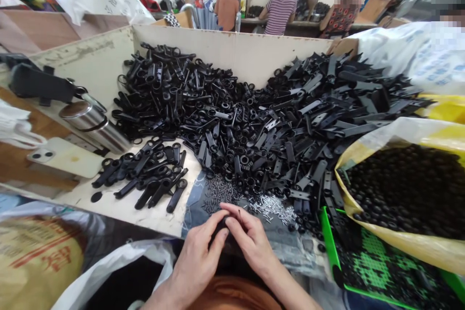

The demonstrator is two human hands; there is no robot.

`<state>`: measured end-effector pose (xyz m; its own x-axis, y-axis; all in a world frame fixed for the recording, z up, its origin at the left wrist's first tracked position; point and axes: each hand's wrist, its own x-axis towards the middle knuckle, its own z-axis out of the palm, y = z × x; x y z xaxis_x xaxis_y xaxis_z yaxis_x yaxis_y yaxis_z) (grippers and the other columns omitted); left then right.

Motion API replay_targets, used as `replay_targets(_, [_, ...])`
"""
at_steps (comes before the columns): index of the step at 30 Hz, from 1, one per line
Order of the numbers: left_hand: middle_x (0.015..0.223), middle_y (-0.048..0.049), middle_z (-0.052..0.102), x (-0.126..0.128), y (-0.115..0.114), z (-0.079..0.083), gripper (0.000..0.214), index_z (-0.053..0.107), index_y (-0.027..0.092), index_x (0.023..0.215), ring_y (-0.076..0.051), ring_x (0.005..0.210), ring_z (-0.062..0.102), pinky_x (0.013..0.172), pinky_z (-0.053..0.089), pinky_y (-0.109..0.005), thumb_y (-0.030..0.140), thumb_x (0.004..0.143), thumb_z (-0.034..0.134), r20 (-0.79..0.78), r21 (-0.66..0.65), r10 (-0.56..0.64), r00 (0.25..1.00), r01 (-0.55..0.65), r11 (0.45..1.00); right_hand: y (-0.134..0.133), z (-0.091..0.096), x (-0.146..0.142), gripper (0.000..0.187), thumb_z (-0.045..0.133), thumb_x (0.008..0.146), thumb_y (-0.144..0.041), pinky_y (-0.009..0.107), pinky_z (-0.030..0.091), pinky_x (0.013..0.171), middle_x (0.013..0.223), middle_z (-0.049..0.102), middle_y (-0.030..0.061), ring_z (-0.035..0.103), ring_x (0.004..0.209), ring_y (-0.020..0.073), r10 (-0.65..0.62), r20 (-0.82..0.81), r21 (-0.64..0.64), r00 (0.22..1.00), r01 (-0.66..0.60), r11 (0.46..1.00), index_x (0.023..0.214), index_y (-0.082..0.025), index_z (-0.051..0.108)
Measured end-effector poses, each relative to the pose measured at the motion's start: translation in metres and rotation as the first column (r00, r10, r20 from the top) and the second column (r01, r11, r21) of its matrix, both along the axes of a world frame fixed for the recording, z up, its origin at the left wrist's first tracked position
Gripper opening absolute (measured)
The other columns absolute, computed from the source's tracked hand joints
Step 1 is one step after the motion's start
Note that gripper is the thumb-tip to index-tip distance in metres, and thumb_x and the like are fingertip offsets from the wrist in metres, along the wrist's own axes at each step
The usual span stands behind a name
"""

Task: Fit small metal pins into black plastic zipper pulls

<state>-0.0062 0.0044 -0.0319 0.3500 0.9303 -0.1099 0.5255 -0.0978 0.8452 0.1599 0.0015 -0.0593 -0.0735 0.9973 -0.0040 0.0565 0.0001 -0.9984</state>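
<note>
My left hand (pixel 196 256) and my right hand (pixel 250 242) meet low in the view, with their fingers closed around a small black plastic part (pixel 221 229). Much of that part is hidden by my fingers. Just beyond my hands lie loose short metal pins (pixel 272 208) and a patch of darker pins (pixel 218 191) on a piece of denim cloth (pixel 194 203). Behind them rises a large heap of black plastic lever pieces with ring ends (pixel 232 126). A smaller group of the same pieces (pixel 145 174) lies to the left.
A yellow sack of round black parts (pixel 407 189) sits at right, above a green plastic crate (pixel 336 247). A steel flask (pixel 94 126) and a white phone (pixel 61 157) lie at left. A cardboard wall (pixel 232 53) backs the heap. Several co-workers sit beyond it.
</note>
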Motion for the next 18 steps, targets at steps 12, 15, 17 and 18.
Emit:
replay_targets(12, [0.076, -0.0009, 0.063, 0.001, 0.002, 0.017, 0.051, 0.057, 0.011, 0.132, -0.017, 0.07, 0.056, 0.072, 0.045, -0.03, 0.034, 0.086, 0.064, 0.3, -0.666, 0.18, 0.937, 0.07, 0.743, 0.013, 0.003, 0.016, 0.038, 0.063, 0.096, -0.057, 0.027, 0.05, 0.064, 0.092, 0.063, 0.003, 0.06, 0.068, 0.014, 0.116, -0.045, -0.098, 0.992, -0.12, 0.988, 0.11, -0.025, 0.08])
replay_targets(15, [0.069, 0.0034, 0.062, 0.002, -0.003, 0.025, 0.089, 0.028, 0.005, 0.153, -0.011, 0.054, 0.046, 0.069, 0.039, -0.028, 0.044, 0.085, 0.069, 0.4, -0.792, 0.344, 0.849, 0.132, 0.596, 0.018, 0.007, 0.017, 0.042, 0.062, 0.096, -0.061, 0.026, 0.05, 0.06, 0.097, 0.059, 0.0034, 0.06, 0.07, 0.0141, 0.165, -0.078, -0.127, 0.983, -0.174, 0.977, 0.112, -0.026, 0.08])
replay_targets(17, [0.075, 0.0032, 0.066, 0.002, -0.006, 0.027, 0.105, 0.012, 0.008, 0.158, -0.008, 0.05, 0.045, 0.072, 0.038, -0.028, 0.049, 0.083, 0.072, 0.411, -0.822, 0.418, 0.81, 0.131, 0.554, 0.021, 0.008, 0.016, 0.045, 0.06, 0.096, -0.063, 0.027, 0.05, 0.063, 0.087, 0.057, 0.0023, 0.059, 0.074, 0.0163, 0.178, -0.017, -0.115, 0.984, -0.178, 0.977, 0.11, -0.026, 0.081])
replay_targets(18, [0.077, 0.0032, 0.067, 0.002, -0.007, 0.028, 0.107, 0.012, 0.01, 0.158, -0.007, 0.05, 0.045, 0.072, 0.038, -0.028, 0.051, 0.081, 0.075, 0.413, -0.824, 0.433, 0.801, 0.127, 0.552, 0.022, 0.008, 0.015, 0.045, 0.06, 0.097, -0.063, 0.028, 0.05, 0.067, 0.082, 0.057, 0.0016, 0.058, 0.075, 0.0169, 0.181, 0.024, -0.099, 0.983, -0.178, 0.979, 0.108, -0.025, 0.082])
